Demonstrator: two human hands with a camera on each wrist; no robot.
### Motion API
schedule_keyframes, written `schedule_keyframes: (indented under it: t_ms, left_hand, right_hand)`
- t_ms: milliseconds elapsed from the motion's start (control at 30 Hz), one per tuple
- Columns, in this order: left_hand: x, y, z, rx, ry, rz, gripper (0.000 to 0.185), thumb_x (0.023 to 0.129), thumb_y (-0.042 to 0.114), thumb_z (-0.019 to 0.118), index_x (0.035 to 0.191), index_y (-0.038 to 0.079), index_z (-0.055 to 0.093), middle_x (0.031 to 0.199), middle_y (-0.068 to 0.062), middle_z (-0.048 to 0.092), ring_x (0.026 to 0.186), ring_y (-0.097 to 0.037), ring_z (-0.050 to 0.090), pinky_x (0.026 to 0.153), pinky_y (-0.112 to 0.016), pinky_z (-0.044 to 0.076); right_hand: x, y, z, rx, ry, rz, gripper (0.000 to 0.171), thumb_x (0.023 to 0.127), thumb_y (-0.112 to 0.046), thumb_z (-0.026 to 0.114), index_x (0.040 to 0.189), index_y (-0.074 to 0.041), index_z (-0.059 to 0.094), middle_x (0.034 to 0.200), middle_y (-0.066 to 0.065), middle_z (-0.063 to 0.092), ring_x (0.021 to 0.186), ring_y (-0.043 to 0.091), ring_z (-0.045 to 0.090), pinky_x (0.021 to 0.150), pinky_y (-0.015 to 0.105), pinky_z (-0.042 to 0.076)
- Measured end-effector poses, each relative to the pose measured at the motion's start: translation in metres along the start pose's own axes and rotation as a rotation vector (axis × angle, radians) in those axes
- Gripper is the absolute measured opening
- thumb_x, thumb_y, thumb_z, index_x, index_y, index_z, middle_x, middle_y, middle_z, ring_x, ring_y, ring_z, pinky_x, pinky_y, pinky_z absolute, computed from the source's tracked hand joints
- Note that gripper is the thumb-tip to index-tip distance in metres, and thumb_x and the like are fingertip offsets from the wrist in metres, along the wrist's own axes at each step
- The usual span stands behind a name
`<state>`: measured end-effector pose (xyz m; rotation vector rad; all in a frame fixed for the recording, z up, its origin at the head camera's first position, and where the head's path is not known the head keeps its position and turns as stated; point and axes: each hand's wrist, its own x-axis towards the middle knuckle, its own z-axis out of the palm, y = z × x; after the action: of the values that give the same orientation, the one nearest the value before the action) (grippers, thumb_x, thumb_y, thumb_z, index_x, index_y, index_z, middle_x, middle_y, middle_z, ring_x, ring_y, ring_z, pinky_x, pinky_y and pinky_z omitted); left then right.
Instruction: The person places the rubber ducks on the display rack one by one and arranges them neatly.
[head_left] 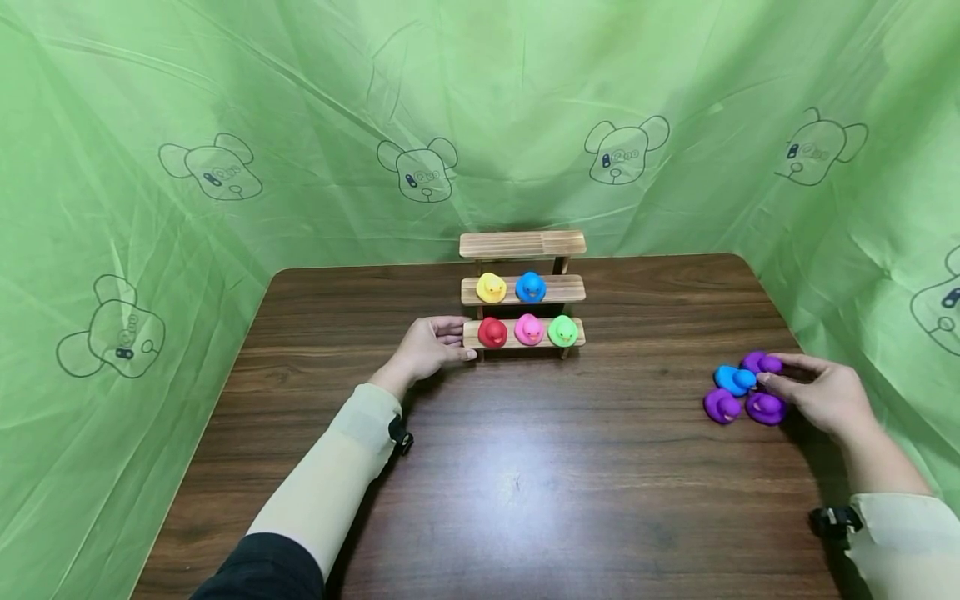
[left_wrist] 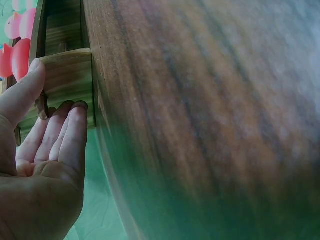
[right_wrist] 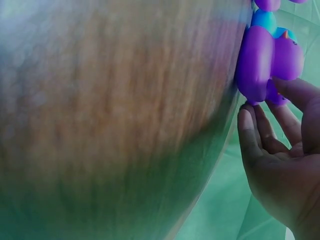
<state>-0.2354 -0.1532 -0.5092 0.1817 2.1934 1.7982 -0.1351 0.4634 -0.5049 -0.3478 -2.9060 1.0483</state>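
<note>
The left hand (head_left: 429, 346) rests with loosely spread fingers against the end of the wooden rack (head_left: 522, 292), thumb on its lowest step, the red duck (head_left: 492, 332) just beside it. The right hand (head_left: 817, 390) touches the purple ducks (head_left: 765, 407) with relaxed fingertips, a blue duck (head_left: 735, 380) just beyond them on the bench (head_left: 525, 483)

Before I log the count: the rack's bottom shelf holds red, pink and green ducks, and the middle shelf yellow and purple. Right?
Not quite. In the head view the middle shelf holds a yellow duck and a blue duck, not purple. The bottom-shelf part is right.
</note>
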Motion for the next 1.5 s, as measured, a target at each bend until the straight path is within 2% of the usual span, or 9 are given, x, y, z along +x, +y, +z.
schedule_keyframes:
  t_ms: [267, 433, 600, 733, 967, 1133, 1267, 1500]
  left_hand:
    - [0.0, -0.002, -0.002, 0.02, 0.007, 0.001, 0.058, 0.08, -0.007, 0.088, 0.134, -0.004, 0.067, 0.127, -0.02, 0.072, 0.119, -0.032, 0.069, 0.093, -0.028, 0.06]
    - [0.001, -0.001, -0.001, 0.026, 0.006, 0.002, 0.059, 0.08, -0.006, 0.088, 0.135, -0.003, 0.067, 0.128, -0.019, 0.072, 0.118, -0.03, 0.069, 0.094, -0.028, 0.059]
    - [0.0, 0.001, 0.0, 0.026, 0.006, 0.001, 0.059, 0.08, -0.006, 0.088, 0.135, -0.003, 0.066, 0.128, -0.019, 0.072, 0.118, -0.029, 0.069, 0.094, -0.028, 0.059]
    - [0.0, 0.001, 0.001, 0.019, 0.009, 0.001, 0.059, 0.08, -0.007, 0.088, 0.134, -0.003, 0.067, 0.128, -0.019, 0.072, 0.118, -0.029, 0.069, 0.094, -0.028, 0.059]
    - [0.001, -0.001, 0.001, 0.004, 0.004, 0.008, 0.059, 0.08, -0.008, 0.088, 0.134, -0.004, 0.067, 0.127, -0.02, 0.071, 0.119, -0.032, 0.069, 0.094, -0.028, 0.059]
    - [0.002, -0.003, 0.0, 0.006, 0.006, 0.012, 0.059, 0.08, -0.008, 0.087, 0.134, -0.004, 0.066, 0.128, -0.02, 0.071, 0.118, -0.031, 0.069, 0.094, -0.028, 0.059]
    - [0.001, -0.002, 0.0, 0.015, 0.007, 0.016, 0.059, 0.08, -0.007, 0.088, 0.135, -0.004, 0.066, 0.128, -0.02, 0.071, 0.118, -0.03, 0.069, 0.094, -0.028, 0.059]
    - [0.001, -0.002, 0.0, 0.012, 0.008, 0.013, 0.059, 0.08, -0.006, 0.088, 0.135, -0.004, 0.066, 0.129, -0.02, 0.071, 0.12, -0.031, 0.068, 0.095, -0.028, 0.059]
  right_hand:
    - [0.001, -0.01, 0.0, 0.028, 0.116, 0.03, 0.054, 0.088, -0.05, 0.084, 0.127, -0.013, 0.076, 0.09, -0.045, 0.056, 0.09, -0.02, 0.044, 0.07, 0.004, 0.038]
    - [0.004, -0.02, 0.002, 0.013, 0.164, 0.004, 0.051, 0.087, -0.05, 0.084, 0.124, -0.014, 0.078, 0.089, -0.047, 0.051, 0.089, -0.019, 0.043, 0.073, 0.008, 0.036]
    - [0.005, -0.03, 0.0, 0.058, 0.191, -0.016, 0.052, 0.086, -0.048, 0.086, 0.123, -0.012, 0.078, 0.09, -0.047, 0.056, 0.09, -0.019, 0.049, 0.075, 0.002, 0.036]
    - [0.007, -0.041, -0.001, 0.071, 0.19, -0.029, 0.052, 0.086, -0.049, 0.085, 0.122, -0.012, 0.078, 0.091, -0.047, 0.057, 0.093, -0.02, 0.048, 0.076, 0.002, 0.035]
    - [0.008, -0.073, 0.005, 0.122, 0.189, -0.109, 0.048, 0.085, -0.044, 0.088, 0.121, -0.013, 0.079, 0.101, -0.037, 0.068, 0.098, -0.018, 0.052, 0.081, 0.0, 0.037]
    - [0.01, -0.103, 0.014, 0.167, 0.172, -0.16, 0.047, 0.086, -0.041, 0.088, 0.122, -0.012, 0.079, 0.098, -0.034, 0.069, 0.095, -0.013, 0.059, 0.078, 0.002, 0.043]
    - [0.014, -0.124, 0.022, 0.235, 0.159, -0.231, 0.044, 0.085, -0.033, 0.09, 0.12, -0.009, 0.079, 0.102, -0.025, 0.074, 0.091, -0.009, 0.066, 0.073, 0.004, 0.05]
    - [0.023, -0.153, 0.041, 0.288, 0.15, -0.325, 0.04, 0.084, -0.023, 0.092, 0.118, -0.006, 0.08, 0.111, -0.005, 0.077, 0.09, -0.007, 0.069, 0.074, 0.008, 0.055]
